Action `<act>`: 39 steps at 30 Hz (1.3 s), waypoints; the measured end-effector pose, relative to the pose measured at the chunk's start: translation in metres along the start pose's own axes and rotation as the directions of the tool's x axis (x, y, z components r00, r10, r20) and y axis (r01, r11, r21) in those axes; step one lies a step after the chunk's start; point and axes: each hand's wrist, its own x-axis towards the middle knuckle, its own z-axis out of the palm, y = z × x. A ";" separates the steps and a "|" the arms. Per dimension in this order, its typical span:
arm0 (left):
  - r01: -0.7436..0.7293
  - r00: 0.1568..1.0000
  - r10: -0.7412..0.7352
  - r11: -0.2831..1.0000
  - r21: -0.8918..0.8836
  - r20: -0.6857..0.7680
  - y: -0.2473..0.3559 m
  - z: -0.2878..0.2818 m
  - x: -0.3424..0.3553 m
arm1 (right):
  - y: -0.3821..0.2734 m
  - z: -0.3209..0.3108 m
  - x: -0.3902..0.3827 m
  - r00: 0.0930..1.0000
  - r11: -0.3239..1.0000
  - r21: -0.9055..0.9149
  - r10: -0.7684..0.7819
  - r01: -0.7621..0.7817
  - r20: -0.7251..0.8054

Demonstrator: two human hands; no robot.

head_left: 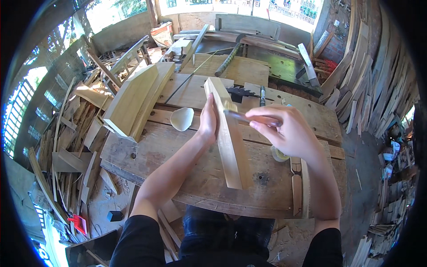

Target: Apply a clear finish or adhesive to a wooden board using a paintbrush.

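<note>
A long, thick piece of pale wood [231, 147] stands tilted over the workbench in front of me. My left hand [208, 118] grips its left side, with some fingers hidden behind it. In my right hand [284, 127] is a slim hand tool [238, 116], pinched by its handle. Its tip touches or nearly touches the wood's upper right face; the kind of tip is too small to tell. Left of my left hand, a cream, shallow bowl-like piece [182, 119] lies on the bench. Below my right hand sits a small round yellowish container [279, 154], partly covered.
The worn workbench [147, 155] has two large shaped boards [142, 98] at its left. A toothed saw blade [242, 91], a dark-handled hammer-like tool [229, 60] and a marker-like stick [263, 95] lie farther back. Scrap wood [66, 142] piles left; planks [378, 71] lean right.
</note>
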 end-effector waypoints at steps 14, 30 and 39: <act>-0.028 0.995 0.026 0.999 -0.016 -0.094 -0.005 -0.023 0.025 | -0.012 -0.035 -0.009 0.801 0.929 0.329 -0.068 -0.166 0.594; 0.017 1.000 -0.017 0.998 -0.064 0.000 -0.007 -0.009 0.010 | 0.015 -0.003 0.003 0.999 0.998 0.068 -0.016 0.018 -0.039; 0.001 0.999 0.002 0.999 -0.051 0.054 -0.009 -0.015 0.014 | 0.010 0.004 0.003 0.983 0.976 -0.156 -0.164 0.149 -0.085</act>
